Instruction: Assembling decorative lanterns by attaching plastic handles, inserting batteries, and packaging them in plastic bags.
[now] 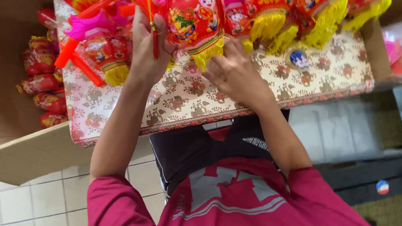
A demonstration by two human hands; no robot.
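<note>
The left hand (pixel 145 51) closes its grip on a red tassel cord (pixel 154 38) of the red lantern (pixel 193 21) hanging just beside it, long axis upright, while the right hand (pixel 233 73), fingers loosely open and holding nothing, rests below the lantern's yellow fringe (pixel 208 51) on the floral-patterned surface (pixel 181 105).

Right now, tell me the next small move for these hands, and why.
Probably raise the right hand to steady the red lantern from below. The left hand grips the red tassel cord beside it, while the right hand lies low over the floral cloth, fingers just under the lantern's yellow fringe.
</note>
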